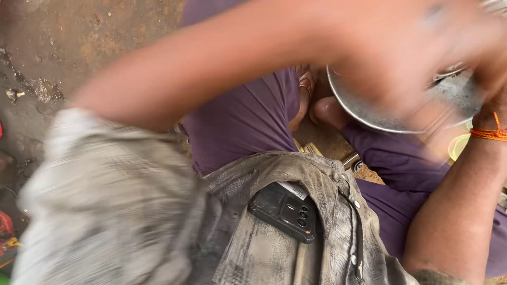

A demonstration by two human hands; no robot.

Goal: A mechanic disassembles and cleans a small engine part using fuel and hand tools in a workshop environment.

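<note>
My left arm sweeps across the top of the view in heavy blur. My left hand (406, 47) is smeared over a round metal dish (369, 113) at the upper right, and its fingers cannot be made out. My right forearm rises along the right edge, with an orange thread (488, 133) tied at the wrist. My right hand (494, 74) sits at the dish's right rim, blurred and partly cut off by the frame. Whether either hand grips the dish cannot be told.
I sit low in purple trousers (243, 121), my bare foot (327, 111) just under the dish. A black phone (285, 211) sticks out of my grey shirt pocket. Brown dirt ground (79, 42) lies at the left, with a red object (5, 227) at the left edge.
</note>
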